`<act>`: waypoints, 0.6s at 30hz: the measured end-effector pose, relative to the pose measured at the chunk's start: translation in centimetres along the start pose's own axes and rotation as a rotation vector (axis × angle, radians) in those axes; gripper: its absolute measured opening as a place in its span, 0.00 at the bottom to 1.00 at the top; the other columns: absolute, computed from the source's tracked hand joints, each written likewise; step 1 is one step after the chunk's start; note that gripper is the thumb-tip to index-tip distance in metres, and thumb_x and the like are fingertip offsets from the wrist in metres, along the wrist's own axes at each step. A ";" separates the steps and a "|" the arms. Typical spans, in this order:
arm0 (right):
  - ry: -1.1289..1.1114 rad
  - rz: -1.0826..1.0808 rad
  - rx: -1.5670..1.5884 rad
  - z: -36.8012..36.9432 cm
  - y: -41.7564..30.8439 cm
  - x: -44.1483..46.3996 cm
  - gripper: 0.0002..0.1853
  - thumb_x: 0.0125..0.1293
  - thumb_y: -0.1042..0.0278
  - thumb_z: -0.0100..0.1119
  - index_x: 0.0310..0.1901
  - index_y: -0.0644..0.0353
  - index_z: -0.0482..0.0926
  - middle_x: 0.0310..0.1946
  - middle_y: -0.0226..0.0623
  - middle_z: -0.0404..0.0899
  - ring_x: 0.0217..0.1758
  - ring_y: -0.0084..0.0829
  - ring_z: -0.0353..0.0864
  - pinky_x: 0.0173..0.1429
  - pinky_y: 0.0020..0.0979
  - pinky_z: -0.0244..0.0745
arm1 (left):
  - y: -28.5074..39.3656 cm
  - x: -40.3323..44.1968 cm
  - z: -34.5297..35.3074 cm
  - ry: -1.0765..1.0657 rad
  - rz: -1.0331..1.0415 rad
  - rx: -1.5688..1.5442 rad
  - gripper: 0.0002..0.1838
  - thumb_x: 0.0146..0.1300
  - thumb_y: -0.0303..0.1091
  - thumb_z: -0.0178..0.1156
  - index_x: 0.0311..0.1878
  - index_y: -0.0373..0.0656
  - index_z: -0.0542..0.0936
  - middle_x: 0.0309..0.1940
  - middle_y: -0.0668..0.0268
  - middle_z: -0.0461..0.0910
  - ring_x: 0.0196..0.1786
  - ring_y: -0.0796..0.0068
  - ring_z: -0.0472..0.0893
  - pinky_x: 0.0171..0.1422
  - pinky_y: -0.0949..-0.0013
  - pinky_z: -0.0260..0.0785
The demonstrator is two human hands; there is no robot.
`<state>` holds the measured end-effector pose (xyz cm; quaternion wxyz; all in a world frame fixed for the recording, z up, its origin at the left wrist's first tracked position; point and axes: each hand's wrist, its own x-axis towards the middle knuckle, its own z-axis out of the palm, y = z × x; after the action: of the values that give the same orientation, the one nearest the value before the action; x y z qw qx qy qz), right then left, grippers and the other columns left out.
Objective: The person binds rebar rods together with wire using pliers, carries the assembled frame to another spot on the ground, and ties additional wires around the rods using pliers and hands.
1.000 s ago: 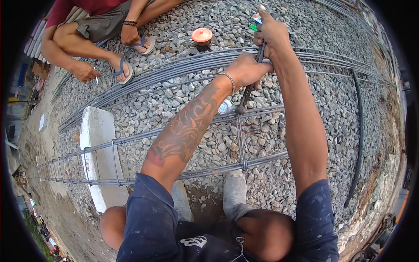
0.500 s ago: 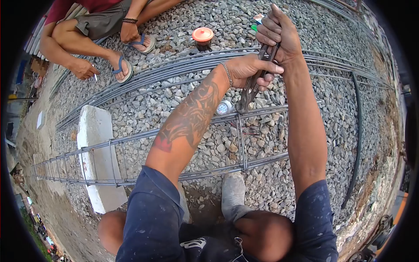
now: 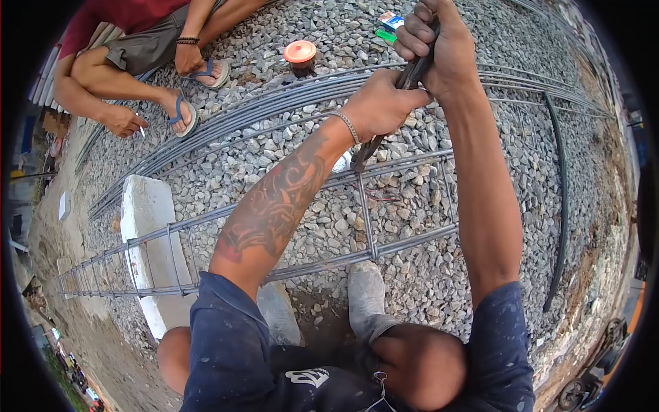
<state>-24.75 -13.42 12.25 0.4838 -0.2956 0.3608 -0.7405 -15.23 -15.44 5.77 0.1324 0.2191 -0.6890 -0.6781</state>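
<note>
My left hand is closed around the handles of a dark metal pincer tool, whose jaws point down. Higher up, my right hand wraps round the upper ends of the same tool. The tool's head touches the upper bars of a long rebar cage, where a cross tie meets them. Part of a round silver-white object shows beside the jaws. Any wire between the jaws is too small to tell.
A white block lies under the cage's left part. Behind the cage are loose steel rods on gravel, a cup with an orange lid and a green lighter. Another person's hand holds a cigarette at upper left.
The tool's handles have closed together, and both hands have shifted with it. The cage sits slightly farther left and more tilted in view. The hands are closer around the tool than half a second ago.
</note>
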 end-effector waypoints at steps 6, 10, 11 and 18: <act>0.256 -0.068 -0.223 3.2 -0.9 -2.6 0.15 0.63 0.59 0.56 0.22 0.56 0.69 0.08 0.24 0.59 0.08 0.20 0.60 0.13 0.22 0.58 | 0.2 -2.1 2.4 0.663 0.349 0.571 0.14 0.49 0.37 0.63 0.21 0.35 0.74 0.15 0.54 0.74 0.21 0.60 0.77 0.28 0.63 0.66; -0.446 -0.030 0.174 -2.6 -0.2 -0.7 0.14 0.63 0.58 0.55 0.24 0.57 0.70 0.07 0.23 0.58 0.09 0.19 0.60 0.14 0.22 0.59 | -0.2 0.0 -0.1 -0.027 0.074 0.015 0.13 0.53 0.35 0.61 0.27 0.33 0.75 0.14 0.69 0.73 0.17 0.68 0.74 0.24 0.66 0.62; -0.452 -0.049 0.168 -1.8 -0.6 -0.8 0.14 0.63 0.58 0.55 0.24 0.57 0.70 0.07 0.23 0.58 0.09 0.19 0.60 0.14 0.22 0.59 | -0.8 0.3 1.7 0.344 0.350 0.226 0.13 0.49 0.37 0.61 0.24 0.34 0.74 0.15 0.55 0.70 0.20 0.62 0.75 0.27 0.65 0.64; 0.056 -0.313 -0.380 1.7 -0.4 -3.7 0.22 0.58 0.58 0.62 0.17 0.68 0.71 0.09 0.33 0.66 0.12 0.26 0.62 0.19 0.31 0.60 | 0.8 -3.6 3.5 0.738 0.317 0.510 0.12 0.51 0.36 0.63 0.28 0.36 0.77 0.22 0.62 0.79 0.23 0.70 0.78 0.26 0.67 0.65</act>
<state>-22.26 -10.32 13.19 0.2889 -0.4127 0.4565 -0.7333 -13.91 -10.64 6.85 0.4121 0.3629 -0.7655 -0.3354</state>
